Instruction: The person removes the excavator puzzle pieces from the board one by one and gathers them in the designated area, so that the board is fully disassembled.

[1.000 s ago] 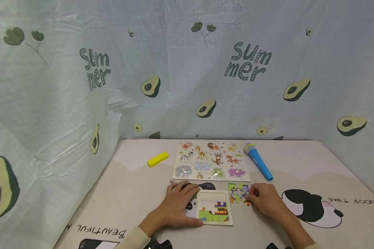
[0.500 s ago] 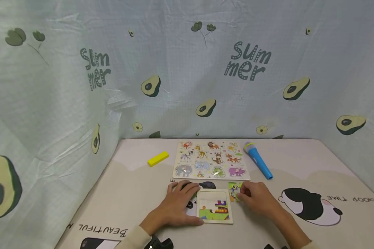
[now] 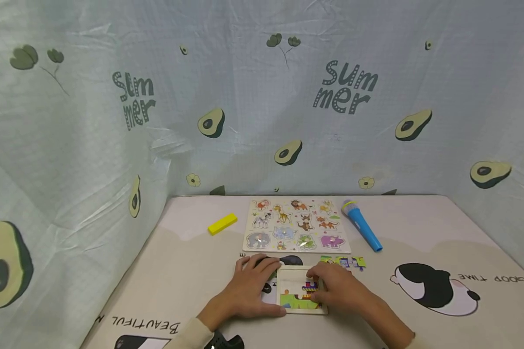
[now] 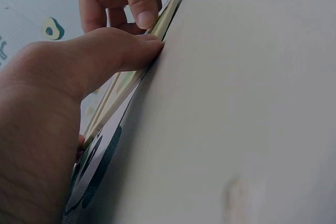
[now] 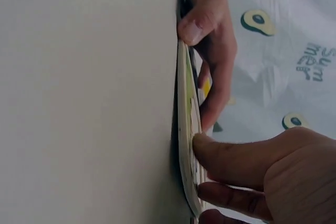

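Note:
In the head view a small square puzzle tray [image 3: 292, 275] lies on the table, its lower part filled with green and striped pieces. My left hand [image 3: 251, 287] holds its left side, thumb at the near edge and fingers toward the far corner. Over the tray's right half is my right hand [image 3: 342, 288]; the right wrist view shows its thumb and fingers pinching a thin puzzle piece [image 5: 195, 115] at the tray's surface. That piece is mostly covered by the fingers. Loose colourful puzzle pieces [image 3: 351, 262] lie beyond the right hand, partly hidden by it.
A larger animal puzzle board [image 3: 294, 246] lies behind the tray. To its left is a yellow block [image 3: 222, 224], to its right a blue toy microphone [image 3: 364, 230]. The patterned tablecloth [image 3: 419, 271] meets an avocado-print curtain [image 3: 244, 97] at the back.
My right hand has moved left from the loose pieces to above the tray, uncovering more pieces at the right. My left hand has stayed at the tray's left side.

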`<state>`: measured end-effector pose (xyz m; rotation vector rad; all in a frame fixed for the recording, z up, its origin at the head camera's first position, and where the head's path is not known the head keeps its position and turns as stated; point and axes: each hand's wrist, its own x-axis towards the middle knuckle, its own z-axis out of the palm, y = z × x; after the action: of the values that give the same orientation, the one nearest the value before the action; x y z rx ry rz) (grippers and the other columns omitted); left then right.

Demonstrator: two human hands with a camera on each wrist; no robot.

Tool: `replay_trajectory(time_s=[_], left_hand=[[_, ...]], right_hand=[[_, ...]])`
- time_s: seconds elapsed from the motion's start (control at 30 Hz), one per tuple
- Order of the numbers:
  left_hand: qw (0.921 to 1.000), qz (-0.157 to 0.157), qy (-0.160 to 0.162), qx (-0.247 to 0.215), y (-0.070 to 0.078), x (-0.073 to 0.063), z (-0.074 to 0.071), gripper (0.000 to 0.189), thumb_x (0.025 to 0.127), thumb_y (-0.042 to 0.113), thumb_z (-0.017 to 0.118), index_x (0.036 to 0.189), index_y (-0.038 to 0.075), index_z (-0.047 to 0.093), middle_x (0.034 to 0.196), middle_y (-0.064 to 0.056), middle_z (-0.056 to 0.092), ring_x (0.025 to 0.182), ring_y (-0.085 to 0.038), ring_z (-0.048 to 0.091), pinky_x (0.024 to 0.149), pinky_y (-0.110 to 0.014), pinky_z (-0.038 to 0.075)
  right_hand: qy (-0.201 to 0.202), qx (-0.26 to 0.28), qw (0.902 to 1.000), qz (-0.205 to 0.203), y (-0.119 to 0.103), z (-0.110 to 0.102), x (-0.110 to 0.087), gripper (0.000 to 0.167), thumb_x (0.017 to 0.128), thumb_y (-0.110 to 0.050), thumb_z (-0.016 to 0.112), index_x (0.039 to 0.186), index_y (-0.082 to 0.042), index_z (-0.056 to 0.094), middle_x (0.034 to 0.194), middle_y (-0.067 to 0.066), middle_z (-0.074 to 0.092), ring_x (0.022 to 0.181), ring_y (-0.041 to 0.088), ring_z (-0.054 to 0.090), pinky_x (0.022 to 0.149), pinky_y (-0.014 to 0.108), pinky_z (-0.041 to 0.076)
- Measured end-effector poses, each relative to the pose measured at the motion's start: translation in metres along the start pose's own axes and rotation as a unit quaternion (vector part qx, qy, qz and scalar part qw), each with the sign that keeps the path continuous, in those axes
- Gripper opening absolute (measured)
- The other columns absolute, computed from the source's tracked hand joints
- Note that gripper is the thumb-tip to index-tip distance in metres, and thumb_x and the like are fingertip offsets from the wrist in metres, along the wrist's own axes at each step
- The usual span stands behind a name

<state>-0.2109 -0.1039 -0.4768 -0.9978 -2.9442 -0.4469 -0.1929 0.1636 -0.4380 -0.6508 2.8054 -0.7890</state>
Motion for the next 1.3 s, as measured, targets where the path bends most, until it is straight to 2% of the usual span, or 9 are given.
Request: replay_trajectory(time_s=[0.1,0.37,0.57,0.8,1.03,1.17,1.3], left_hand=[[1.0,0.0,0.002,0.0,-0.001,0.0,0.0,0.104,0.073,0.088,0.055,0.155,0.026,0.041,0.159,0.011,0.038,0.147,-0.022,0.028,0.113,-0.059,0.02],[1.0,-0.005,-0.002,-0.006,0.0,0.0,-0.004,0.103,0.072,0.087,0.057,0.154,0.027,0.043,0.157,0.011,0.04,0.145,-0.021,0.029,0.113,-0.06,0.02],[0.9999,-0.007,-0.004,-0.007,0.0,-0.002,-0.003,0.103,0.072,0.088,0.057,0.154,0.027,0.042,0.157,0.011,0.04,0.145,-0.021,0.029,0.113,-0.06,0.02],[0.9999,-0.007,-0.01,-0.012,0.0,-0.006,0.001,0.102,0.073,0.088,0.055,0.154,0.027,0.043,0.157,0.011,0.04,0.144,-0.021,0.03,0.113,-0.06,0.021],[0.9999,-0.004,-0.007,-0.014,-0.001,-0.004,0.003,0.103,0.073,0.088,0.055,0.155,0.026,0.042,0.158,0.011,0.04,0.145,-0.022,0.03,0.112,-0.061,0.02],[1.0,0.003,0.003,-0.007,-0.002,-0.001,0.003,0.102,0.074,0.088,0.054,0.154,0.027,0.042,0.157,0.011,0.04,0.145,-0.022,0.03,0.112,-0.06,0.021],[0.9999,0.007,0.01,-0.002,-0.003,0.001,0.002,0.102,0.073,0.088,0.054,0.154,0.026,0.043,0.157,0.011,0.04,0.145,-0.022,0.03,0.111,-0.06,0.021]], right_hand=[[-0.004,-0.028,0.9995,0.014,-0.005,0.003,0.001,0.03,0.083,-0.024,0.084,0.109,-0.015,0.071,0.1,-0.008,0.061,0.093,0.014,0.054,0.09,0.047,0.051],[0.007,-0.034,0.9981,0.051,-0.015,0.009,0.003,0.026,0.082,-0.014,0.084,0.104,-0.017,0.068,0.093,-0.005,0.052,0.086,0.017,0.05,0.082,0.042,0.049],[0.0,-0.036,0.9993,0.011,-0.013,0.01,0.001,0.021,0.085,-0.012,0.081,0.099,-0.017,0.067,0.091,-0.006,0.053,0.084,0.015,0.049,0.078,0.04,0.048],[-0.014,0.018,0.9994,-0.026,-0.009,0.015,-0.005,0.021,0.088,-0.008,0.077,0.087,-0.021,0.062,0.08,-0.012,0.054,0.077,0.01,0.049,0.069,0.029,0.043],[-0.012,0.036,0.9985,-0.039,-0.006,0.012,-0.007,0.018,0.089,-0.009,0.076,0.09,-0.021,0.063,0.081,-0.012,0.056,0.076,0.008,0.049,0.066,0.027,0.042],[0.019,0.059,0.9979,-0.018,-0.003,0.005,-0.01,0.019,0.087,-0.011,0.078,0.091,-0.022,0.063,0.081,-0.011,0.057,0.077,0.01,0.052,0.066,0.025,0.045],[0.09,0.068,0.9935,0.015,0.001,-0.007,-0.016,0.024,0.082,-0.008,0.083,0.09,-0.019,0.064,0.08,-0.01,0.059,0.077,0.011,0.054,0.067,0.023,0.048]])
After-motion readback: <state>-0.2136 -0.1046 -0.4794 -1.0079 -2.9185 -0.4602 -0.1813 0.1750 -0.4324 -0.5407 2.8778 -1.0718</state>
